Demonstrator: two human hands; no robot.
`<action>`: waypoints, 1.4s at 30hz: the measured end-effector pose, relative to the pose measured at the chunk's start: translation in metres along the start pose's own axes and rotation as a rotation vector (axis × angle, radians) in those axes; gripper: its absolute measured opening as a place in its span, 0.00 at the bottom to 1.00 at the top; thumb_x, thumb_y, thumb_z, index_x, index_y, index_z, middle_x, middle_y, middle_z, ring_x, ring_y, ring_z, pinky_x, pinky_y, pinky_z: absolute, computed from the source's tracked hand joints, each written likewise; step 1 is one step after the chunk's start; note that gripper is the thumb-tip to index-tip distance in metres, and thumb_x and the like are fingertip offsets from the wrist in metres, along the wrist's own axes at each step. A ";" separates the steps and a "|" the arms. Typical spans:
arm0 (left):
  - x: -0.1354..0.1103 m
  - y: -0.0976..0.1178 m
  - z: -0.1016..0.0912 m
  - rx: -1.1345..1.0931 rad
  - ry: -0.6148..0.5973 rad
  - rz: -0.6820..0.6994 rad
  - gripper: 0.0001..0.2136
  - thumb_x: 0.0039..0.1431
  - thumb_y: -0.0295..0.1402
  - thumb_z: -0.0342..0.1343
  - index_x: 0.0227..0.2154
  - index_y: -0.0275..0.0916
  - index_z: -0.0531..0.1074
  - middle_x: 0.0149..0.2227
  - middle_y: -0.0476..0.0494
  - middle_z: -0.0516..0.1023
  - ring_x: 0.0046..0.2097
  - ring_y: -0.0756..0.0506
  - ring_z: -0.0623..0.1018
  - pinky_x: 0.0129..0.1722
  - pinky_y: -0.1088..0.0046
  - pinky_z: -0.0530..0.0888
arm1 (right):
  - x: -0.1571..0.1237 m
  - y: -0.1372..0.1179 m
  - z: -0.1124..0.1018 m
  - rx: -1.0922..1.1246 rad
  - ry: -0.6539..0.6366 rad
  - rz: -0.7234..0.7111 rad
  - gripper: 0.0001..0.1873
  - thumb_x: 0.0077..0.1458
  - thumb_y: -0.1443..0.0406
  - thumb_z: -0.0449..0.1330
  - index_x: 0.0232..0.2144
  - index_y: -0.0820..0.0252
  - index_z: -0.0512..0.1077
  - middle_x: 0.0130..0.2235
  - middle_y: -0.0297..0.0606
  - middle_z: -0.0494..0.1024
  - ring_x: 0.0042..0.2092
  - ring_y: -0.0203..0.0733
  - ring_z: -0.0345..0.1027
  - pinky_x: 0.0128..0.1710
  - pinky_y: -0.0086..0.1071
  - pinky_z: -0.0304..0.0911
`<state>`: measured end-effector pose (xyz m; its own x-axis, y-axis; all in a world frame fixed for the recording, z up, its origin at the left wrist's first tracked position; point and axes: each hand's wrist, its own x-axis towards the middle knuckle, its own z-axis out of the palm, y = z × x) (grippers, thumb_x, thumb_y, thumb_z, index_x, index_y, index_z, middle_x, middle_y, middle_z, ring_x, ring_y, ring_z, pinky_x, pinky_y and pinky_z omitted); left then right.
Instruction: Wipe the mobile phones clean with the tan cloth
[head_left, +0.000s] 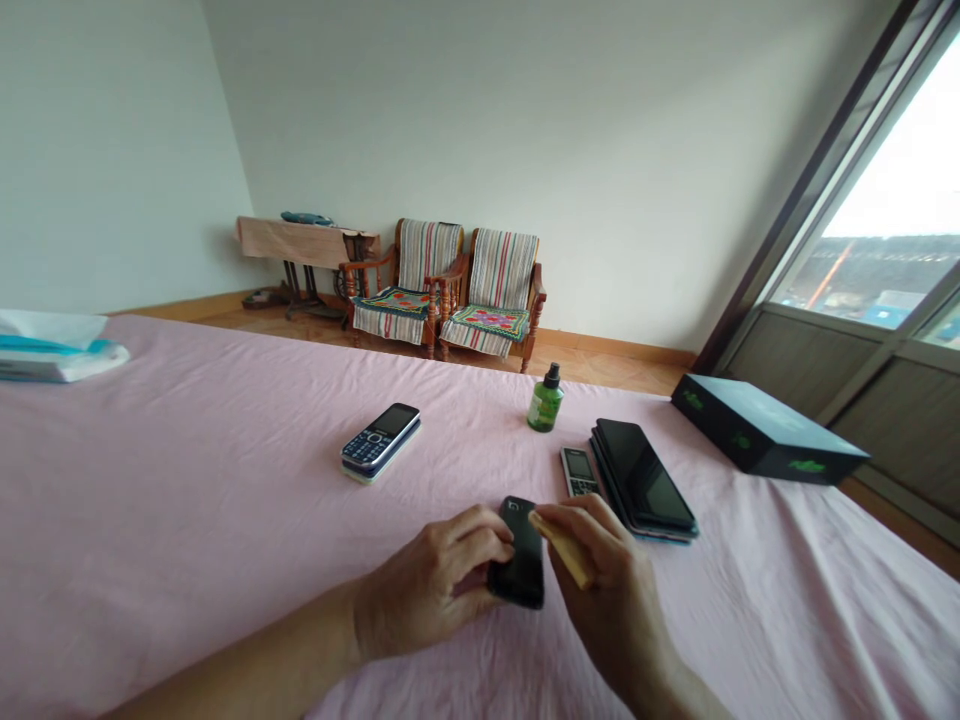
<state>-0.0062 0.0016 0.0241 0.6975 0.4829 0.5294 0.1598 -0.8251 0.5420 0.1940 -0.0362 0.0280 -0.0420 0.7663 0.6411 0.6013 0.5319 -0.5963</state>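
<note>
A small black phone lies on the pink cloth in front of me. My left hand is closed around its left side. My right hand is closed on a folded yellow cloth, whose tip touches the phone's top right edge. Just beyond my right hand lies a small silver keypad phone, next to a stack of black smartphones.
A blue keypad phone lies to the left on a white one. A green spray bottle stands behind the phones. A black box sits at the right edge, a tissue pack far left. Two wooden chairs stand by the wall.
</note>
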 end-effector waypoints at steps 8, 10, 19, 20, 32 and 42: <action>0.001 0.000 -0.008 -0.073 -0.111 -0.062 0.16 0.49 0.25 0.63 0.42 0.38 0.70 0.45 0.40 0.71 0.47 0.42 0.73 0.48 0.67 0.72 | -0.003 -0.013 0.004 0.101 -0.367 0.078 0.16 0.39 0.81 0.51 0.24 0.59 0.71 0.31 0.33 0.72 0.32 0.36 0.68 0.28 0.26 0.61; 0.002 -0.001 -0.008 -0.079 -0.132 -0.073 0.15 0.49 0.27 0.65 0.41 0.38 0.71 0.44 0.40 0.72 0.46 0.42 0.73 0.47 0.66 0.72 | -0.003 -0.013 0.004 0.090 -0.391 0.084 0.16 0.37 0.82 0.51 0.23 0.59 0.71 0.31 0.33 0.72 0.33 0.36 0.68 0.29 0.26 0.61; -0.001 -0.007 -0.001 -0.088 -0.064 -0.080 0.13 0.47 0.28 0.67 0.37 0.37 0.72 0.42 0.41 0.73 0.44 0.43 0.74 0.45 0.67 0.72 | 0.000 0.023 0.014 -0.080 -0.261 0.016 0.15 0.56 0.76 0.52 0.31 0.60 0.77 0.32 0.39 0.72 0.34 0.39 0.67 0.32 0.29 0.62; -0.001 -0.008 0.000 -0.077 -0.066 -0.080 0.13 0.48 0.29 0.67 0.37 0.37 0.72 0.42 0.41 0.73 0.44 0.43 0.74 0.45 0.67 0.72 | 0.002 0.027 0.015 -0.112 -0.263 0.003 0.15 0.56 0.76 0.51 0.32 0.60 0.77 0.33 0.39 0.72 0.34 0.39 0.67 0.33 0.29 0.63; -0.002 0.004 0.010 0.024 -0.083 -0.180 0.16 0.46 0.28 0.70 0.37 0.37 0.72 0.40 0.45 0.72 0.44 0.43 0.73 0.43 0.69 0.72 | 0.007 0.024 0.018 -0.213 -0.351 -0.053 0.12 0.58 0.76 0.54 0.30 0.60 0.75 0.34 0.39 0.70 0.37 0.41 0.63 0.35 0.32 0.61; 0.001 0.004 0.010 0.035 -0.098 -0.165 0.12 0.47 0.28 0.69 0.34 0.37 0.72 0.38 0.46 0.73 0.42 0.44 0.73 0.41 0.71 0.72 | -0.005 0.024 0.018 -0.156 -0.345 -0.067 0.14 0.58 0.77 0.52 0.34 0.58 0.75 0.35 0.40 0.70 0.37 0.42 0.63 0.35 0.33 0.62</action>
<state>0.0019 -0.0044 0.0200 0.7244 0.5828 0.3682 0.3007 -0.7478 0.5920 0.1941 -0.0213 0.0017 -0.3356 0.8222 0.4597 0.7010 0.5440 -0.4612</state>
